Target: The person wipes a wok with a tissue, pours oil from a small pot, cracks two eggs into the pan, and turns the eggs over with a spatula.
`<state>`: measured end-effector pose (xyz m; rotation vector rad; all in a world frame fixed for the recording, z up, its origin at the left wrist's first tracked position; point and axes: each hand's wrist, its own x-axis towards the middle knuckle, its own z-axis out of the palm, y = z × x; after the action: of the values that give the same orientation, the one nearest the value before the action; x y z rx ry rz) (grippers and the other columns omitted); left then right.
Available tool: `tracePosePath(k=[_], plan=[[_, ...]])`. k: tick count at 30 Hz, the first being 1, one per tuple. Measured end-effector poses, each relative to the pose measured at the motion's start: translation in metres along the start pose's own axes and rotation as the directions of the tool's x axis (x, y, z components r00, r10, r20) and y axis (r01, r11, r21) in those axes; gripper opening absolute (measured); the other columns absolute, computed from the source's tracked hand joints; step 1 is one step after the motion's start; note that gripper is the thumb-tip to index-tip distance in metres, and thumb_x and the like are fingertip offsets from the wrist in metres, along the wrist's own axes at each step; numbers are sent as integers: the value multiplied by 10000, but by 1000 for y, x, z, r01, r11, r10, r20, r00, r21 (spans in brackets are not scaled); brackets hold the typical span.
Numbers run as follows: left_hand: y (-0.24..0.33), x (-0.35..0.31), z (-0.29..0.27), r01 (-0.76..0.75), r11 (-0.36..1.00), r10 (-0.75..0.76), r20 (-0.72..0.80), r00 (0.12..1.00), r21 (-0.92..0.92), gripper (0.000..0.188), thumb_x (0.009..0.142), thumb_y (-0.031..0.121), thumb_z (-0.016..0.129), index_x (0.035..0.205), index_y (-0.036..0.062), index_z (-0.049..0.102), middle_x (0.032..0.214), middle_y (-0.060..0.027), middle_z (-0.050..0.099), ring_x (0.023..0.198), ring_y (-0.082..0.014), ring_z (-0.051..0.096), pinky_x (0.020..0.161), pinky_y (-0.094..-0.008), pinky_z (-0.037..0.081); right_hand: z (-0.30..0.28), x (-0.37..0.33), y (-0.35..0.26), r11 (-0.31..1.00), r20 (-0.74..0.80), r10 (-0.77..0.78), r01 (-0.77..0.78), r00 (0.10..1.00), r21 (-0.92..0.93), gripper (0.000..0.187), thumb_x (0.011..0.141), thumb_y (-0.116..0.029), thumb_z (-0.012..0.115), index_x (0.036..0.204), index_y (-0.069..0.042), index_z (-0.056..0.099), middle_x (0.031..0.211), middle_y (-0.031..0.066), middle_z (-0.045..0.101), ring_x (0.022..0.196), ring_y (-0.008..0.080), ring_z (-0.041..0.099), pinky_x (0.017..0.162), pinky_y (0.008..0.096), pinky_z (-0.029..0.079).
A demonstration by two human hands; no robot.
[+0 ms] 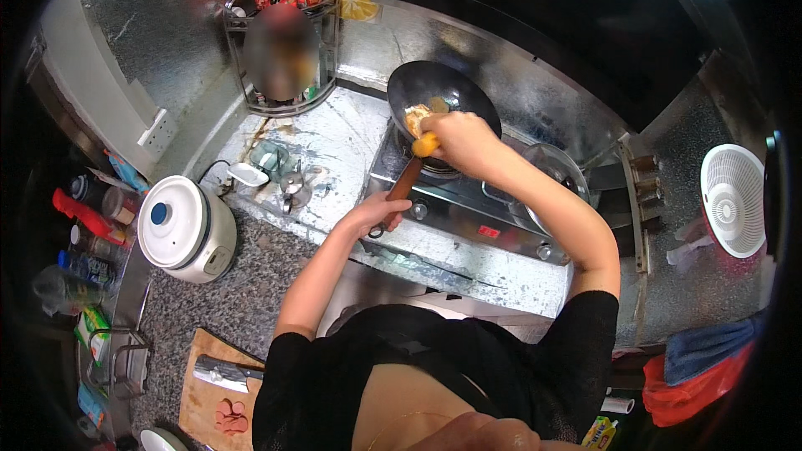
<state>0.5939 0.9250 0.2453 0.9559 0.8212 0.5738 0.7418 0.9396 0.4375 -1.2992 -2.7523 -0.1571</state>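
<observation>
A black wok (pixel 426 79) sits over the stove, tilted, with a browned, egg-like piece of food (pixel 414 119) at its left inner side. My left hand (pixel 380 213) is closed around the wok's brown wooden handle (pixel 406 182). Over the near rim of the wok, my right hand (pixel 464 142) is closed on a utensil with a rounded yellow-orange handle end (pixel 426 145). The working end of that utensil is hidden by the hand and wok, so its kind does not show.
Right of the wok, a glass lid (pixel 558 174) lies partly behind my right forearm. A white rice cooker (pixel 185 230) stands on the left counter. Nearer, a cutting board (pixel 194 392) bears a cleaver (pixel 221 373) and sliced sausage (pixel 231 416). A corner rack (pixel 326 50) holds bottles.
</observation>
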Motion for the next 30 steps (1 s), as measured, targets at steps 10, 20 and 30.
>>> tracePosePath(k=[10,20,30], plan=[[5,-5,2,37,999,-35,-50,998,30,243,779,227,594,806,48,432,577,-19,471,457,-95,448,399,-231,351,4,-81,71,720,-295,555,-272,778,639,129,810,-129,526,772,-16,575,523,71,532,481,107,543,468,258,431],[7,-4,4,49,998,-47,-50,998,46,237,777,214,589,820,46,426,573,-16,456,431,-94,428,376,-227,336,45,-121,118,480,-302,733,-149,609,865,193,872,-149,463,784,0,549,664,16,549,521,83,552,467,203,451],[-1,5,-16,38,999,-38,7,999,13,191,757,196,598,788,67,461,552,3,433,393,-73,400,352,-206,317,64,-114,135,437,-270,741,-137,615,889,203,862,-159,484,761,6,544,656,26,562,510,91,560,449,211,454]])
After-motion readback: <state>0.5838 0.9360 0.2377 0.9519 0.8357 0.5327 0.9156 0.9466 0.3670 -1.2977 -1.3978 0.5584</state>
